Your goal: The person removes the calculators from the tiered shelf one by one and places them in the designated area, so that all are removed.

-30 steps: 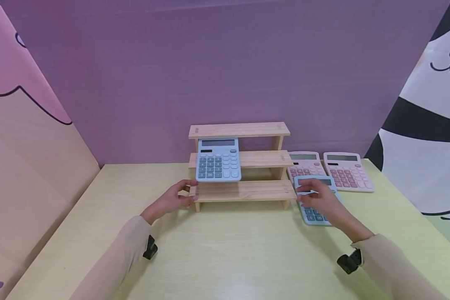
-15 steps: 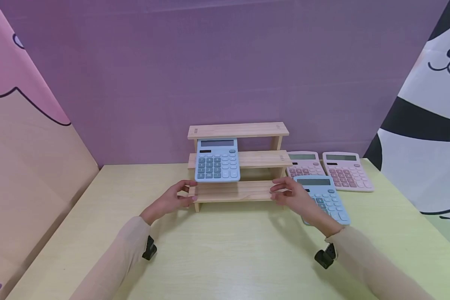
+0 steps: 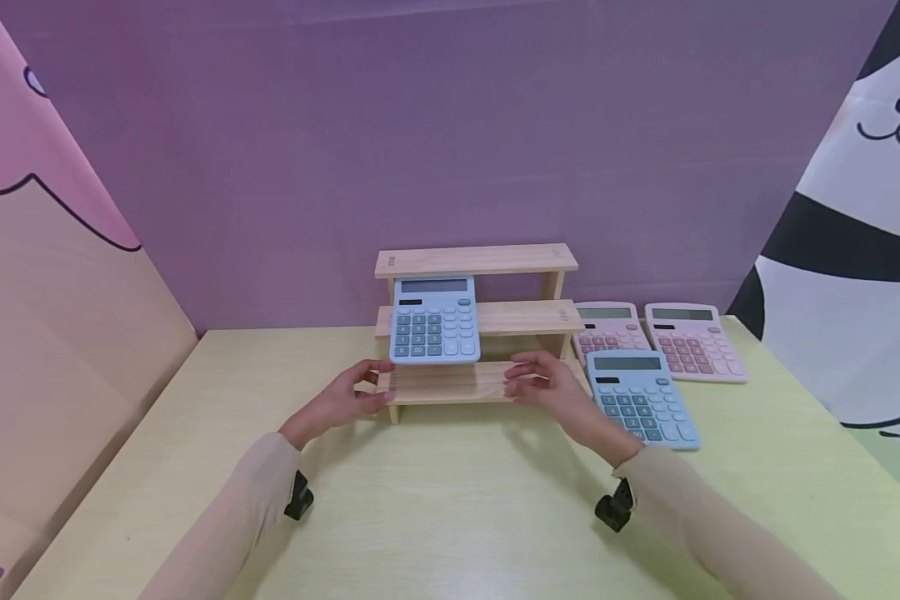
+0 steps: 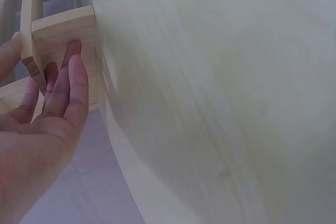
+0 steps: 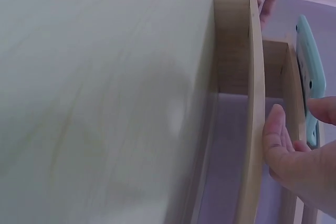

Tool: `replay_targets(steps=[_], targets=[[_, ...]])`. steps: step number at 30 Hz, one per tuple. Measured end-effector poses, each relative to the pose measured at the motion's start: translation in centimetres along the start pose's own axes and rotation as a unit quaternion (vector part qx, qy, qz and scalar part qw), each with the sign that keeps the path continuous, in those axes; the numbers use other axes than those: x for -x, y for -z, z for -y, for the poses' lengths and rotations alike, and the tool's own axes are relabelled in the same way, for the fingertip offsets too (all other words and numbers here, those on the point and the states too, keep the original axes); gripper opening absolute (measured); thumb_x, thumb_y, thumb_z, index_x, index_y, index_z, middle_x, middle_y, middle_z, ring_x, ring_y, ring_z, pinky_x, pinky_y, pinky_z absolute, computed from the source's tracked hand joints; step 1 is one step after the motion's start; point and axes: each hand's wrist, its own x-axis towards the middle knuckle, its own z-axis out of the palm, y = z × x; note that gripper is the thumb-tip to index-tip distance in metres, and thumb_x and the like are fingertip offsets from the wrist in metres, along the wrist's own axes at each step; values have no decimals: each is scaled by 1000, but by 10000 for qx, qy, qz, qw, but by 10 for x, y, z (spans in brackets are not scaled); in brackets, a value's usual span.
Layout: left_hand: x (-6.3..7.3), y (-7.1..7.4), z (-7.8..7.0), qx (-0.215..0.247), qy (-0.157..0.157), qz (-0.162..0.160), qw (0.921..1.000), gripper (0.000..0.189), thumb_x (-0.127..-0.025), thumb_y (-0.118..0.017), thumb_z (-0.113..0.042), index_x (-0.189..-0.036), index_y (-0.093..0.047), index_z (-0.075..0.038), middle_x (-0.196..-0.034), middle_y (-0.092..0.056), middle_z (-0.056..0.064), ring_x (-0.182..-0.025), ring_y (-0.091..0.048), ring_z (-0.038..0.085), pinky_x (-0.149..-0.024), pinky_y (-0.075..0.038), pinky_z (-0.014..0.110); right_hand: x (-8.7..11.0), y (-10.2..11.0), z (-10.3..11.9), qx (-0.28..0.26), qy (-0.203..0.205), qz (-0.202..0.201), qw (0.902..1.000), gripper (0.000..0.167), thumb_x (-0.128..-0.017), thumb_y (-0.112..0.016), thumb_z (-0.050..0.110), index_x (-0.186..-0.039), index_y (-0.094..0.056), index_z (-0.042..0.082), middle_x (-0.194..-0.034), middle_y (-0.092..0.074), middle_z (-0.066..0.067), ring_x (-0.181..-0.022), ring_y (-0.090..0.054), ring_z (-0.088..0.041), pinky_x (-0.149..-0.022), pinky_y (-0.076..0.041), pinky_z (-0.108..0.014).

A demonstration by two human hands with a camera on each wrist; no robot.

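Note:
A three-tier wooden rack stands on the table. A light blue calculator lies tilted at the rack's left, covering part of the middle board. My left hand holds the left end of the lowest board; in the left wrist view its fingers reach under the board beside the leg. My right hand is over the right part of the lowest board, fingers gently bent, nothing in it. In the right wrist view its fingertips lie close to the board, and I cannot tell whether they touch. A second blue calculator lies right of the rack.
Two pink calculators lie behind the second blue one, the left one partly covered. A purple backdrop rises behind the table. Printed panels flank it on both sides.
My right hand has moved left from over the second blue calculator to the lowest board, uncovering that calculator. My left hand and the rack stay put.

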Motion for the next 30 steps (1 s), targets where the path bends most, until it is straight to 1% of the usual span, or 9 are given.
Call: replay_targets(steps=[4,8,11,15,19,22,26,28,30], targets=[[1,0,-1,20,6,-10,10000,52,-87,-63,-18,-133,-39,-10,-117,-42,16,-90,-58,27,-82,-53,35,-5,-7,2,-271,-44,31,9996,45,-88,-56,1,-128,-36,-5,-122,-44,-33,-88,-62,-9,-83,-53,-32],[1,-1,-2,39,32,-28,10000,51,-87,-62,-17,-132,-40,-11,-117,-42,16,-91,-58,29,-82,-53,36,-11,-14,4,-506,-25,96,9987,43,-89,-52,-2,-129,-35,-6,-123,-44,-32,-92,-62,-13,-86,-52,-35],[1,-1,-2,30,42,-28,10000,51,-87,-62,-17,-132,-39,-11,-117,-42,16,-91,-58,29,-83,-53,36,-14,-19,7,-544,-43,120,9984,43,-90,-49,-3,-130,-34,-7,-124,-44,-32,-96,-61,-18,-87,-51,-36],[1,-1,-1,17,31,-24,10000,51,-87,-62,-18,-132,-39,-11,-117,-42,16,-91,-58,29,-82,-53,36,-19,-27,12,-673,-208,-11,9975,46,-89,-51,-2,-131,-34,-6,-124,-46,-29,-97,-62,-22,-88,-50,-36],[1,-1,-1,3,13,-34,10000,51,-87,-62,-18,-132,-39,-10,-117,-42,16,-91,-57,29,-82,-53,34,-24,-34,16,-877,-301,-193,9955,49,-88,-53,-1,-133,-33,-4,-121,-47,-24,-96,-61,-19,-90,-49,-39],[1,0,-2,-4,6,-30,10000,52,-87,-62,-19,-133,-39,-10,-117,-42,16,-91,-57,28,-82,-53,34,-27,-38,18,-1137,-364,-305,9924,49,-88,-53,-2,-133,-33,-3,-121,-47,-21,-99,-60,-20,-93,-47,-39],[2,0,-3,-28,30,-44,10000,53,-87,-63,-19,-133,-39,-10,-117,-42,15,-91,-57,29,-82,-53,34,-31,-42,19,-1488,-424,-406,9871,49,-89,-52,-3,-133,-32,-4,-122,-46,-20,-104,-58,-26,-98,-43,-43],[2,0,-3,-22,11,-35,10000,52,-87,-62,-19,-133,-39,-9,-117,-42,16,-91,-57,29,-81,-53,34,-33,-44,20,-1586,-446,-449,9853,48,-89,-52,-3,-133,-32,-4,-120,-47,-20,-102,-59,-25,-98,-42,-44],[3,0,-3,-8,20,-38,10000,52,-87,-62,-19,-133,-39,-10,-117,-42,16,-92,-57,30,-81,-53,34,-34,-46,21,-1661,-493,-490,9837,48,-89,-52,-3,-133,-32,-4,-118,-48,-18,-97,-61,-21,-96,-44,-42]])
